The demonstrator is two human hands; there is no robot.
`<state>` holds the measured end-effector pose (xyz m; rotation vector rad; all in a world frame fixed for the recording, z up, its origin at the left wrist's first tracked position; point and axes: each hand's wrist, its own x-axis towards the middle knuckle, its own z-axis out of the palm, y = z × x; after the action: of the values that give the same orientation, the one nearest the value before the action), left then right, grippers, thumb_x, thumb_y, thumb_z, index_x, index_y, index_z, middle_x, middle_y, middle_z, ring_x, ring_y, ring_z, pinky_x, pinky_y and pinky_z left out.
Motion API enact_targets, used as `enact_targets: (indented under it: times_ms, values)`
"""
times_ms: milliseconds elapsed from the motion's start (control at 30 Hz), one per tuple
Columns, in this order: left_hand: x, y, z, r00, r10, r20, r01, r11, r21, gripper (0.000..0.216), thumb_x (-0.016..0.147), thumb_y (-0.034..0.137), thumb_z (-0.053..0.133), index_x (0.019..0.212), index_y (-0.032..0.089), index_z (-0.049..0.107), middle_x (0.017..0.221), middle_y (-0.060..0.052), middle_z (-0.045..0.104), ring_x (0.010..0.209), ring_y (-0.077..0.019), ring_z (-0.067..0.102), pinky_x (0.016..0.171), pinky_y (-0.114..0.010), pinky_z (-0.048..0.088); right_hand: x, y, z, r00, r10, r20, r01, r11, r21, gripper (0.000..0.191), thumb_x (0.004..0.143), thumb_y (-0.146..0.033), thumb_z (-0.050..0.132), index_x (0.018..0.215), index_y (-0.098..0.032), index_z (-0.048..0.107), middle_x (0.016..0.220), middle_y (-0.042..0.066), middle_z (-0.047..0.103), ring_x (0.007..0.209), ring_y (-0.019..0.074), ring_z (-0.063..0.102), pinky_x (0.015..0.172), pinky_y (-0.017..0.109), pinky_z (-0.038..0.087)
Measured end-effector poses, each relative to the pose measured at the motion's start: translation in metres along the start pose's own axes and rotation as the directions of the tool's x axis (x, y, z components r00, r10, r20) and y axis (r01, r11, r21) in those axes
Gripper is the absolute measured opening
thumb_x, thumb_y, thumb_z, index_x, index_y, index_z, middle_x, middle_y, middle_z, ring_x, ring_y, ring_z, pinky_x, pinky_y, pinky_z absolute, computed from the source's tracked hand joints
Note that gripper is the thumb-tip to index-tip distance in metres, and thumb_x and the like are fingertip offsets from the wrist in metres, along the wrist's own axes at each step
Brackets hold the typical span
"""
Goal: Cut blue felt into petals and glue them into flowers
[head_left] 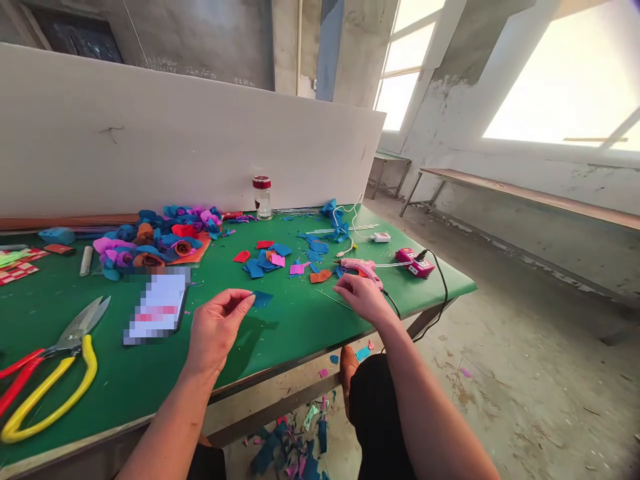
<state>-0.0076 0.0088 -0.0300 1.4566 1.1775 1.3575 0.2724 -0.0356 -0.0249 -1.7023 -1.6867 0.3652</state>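
Heat looks like the likeliest trouble in the head-camera view: the pink glue gun (363, 268) lies on the green table (293, 347), its nozzle pointing left towards loose paper scraps (263, 263). The right hand (364, 300) is close in front of it, partly overlapping it in view, so if the tip is hot, a careless reach could burn a finger or stick scraps together. A black cord (445, 283) loops over the table's right edge from a pink power strip (415, 263); a snag by the arm or knee could drag the strip off. The small blue paper piece (262, 299) looks light and could crease under a hard pinch or slip out of a loose one.

The left hand holds that piece by its near end, thumb and index fingertip pressed together with no gap, just above the table and near its front edge. The right hand's fingers are bent, their tips drawn close together beside a thin green stick (333, 299); whether they touch or grip it cannot be told, since the hand covers part of that spot.
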Motion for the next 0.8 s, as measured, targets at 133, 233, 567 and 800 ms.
enact_targets:
  times_ms: [133,233,567,800]
  values:
    - [-0.002,-0.003,0.003,0.997,0.045,0.061,-0.049,0.996,0.073,0.026,0.067,0.043,0.074,0.077,0.020,0.071,0.070,0.001,0.067,0.064,-0.0133,0.056,0.063,-0.024,0.043,0.005,0.015,0.010,1.000,0.015,-0.009,-0.016,0.999,-0.039,0.022,0.083,-0.035,0.059,0.067,-0.020,0.061,0.059,-0.002,0.058,0.056,0.0145,0.050,0.052,0.026,0.031]
    - [-0.003,-0.003,0.003,0.994,0.078,0.071,-0.087,0.988,0.128,0.027,0.069,0.045,0.072,0.077,0.019,0.071,0.069,0.001,0.067,0.062,-0.0135,0.056,0.061,-0.024,0.042,0.003,0.010,0.014,0.975,0.019,-0.222,-0.026,0.999,-0.025,0.028,0.085,-0.039,0.054,0.066,-0.020,0.062,0.059,0.000,0.059,0.055,0.0157,0.050,0.054,0.027,0.034]
    - [-0.003,0.005,-0.008,0.985,0.121,0.125,-0.147,0.964,0.222,0.024,0.076,0.044,0.065,0.079,0.020,0.067,0.074,0.000,0.068,0.067,-0.0149,0.058,0.066,-0.024,0.044,-0.003,0.018,-0.026,0.683,0.090,-0.725,-0.114,0.993,0.016,0.029,0.086,-0.042,0.051,0.091,-0.018,0.066,0.087,0.009,0.066,0.077,0.0220,0.057,0.076,0.035,0.045]
    - [-0.008,0.010,-0.004,0.962,0.129,0.239,-0.196,0.939,0.283,0.023,0.077,0.043,0.063,0.076,0.021,0.066,0.069,0.001,0.064,0.065,-0.0141,0.057,0.063,-0.023,0.043,0.000,-0.003,0.017,0.969,0.087,-0.233,0.029,0.891,0.453,0.030,0.081,-0.048,0.056,0.081,-0.018,0.063,0.069,0.003,0.062,0.061,0.0160,0.052,0.057,0.028,0.041]
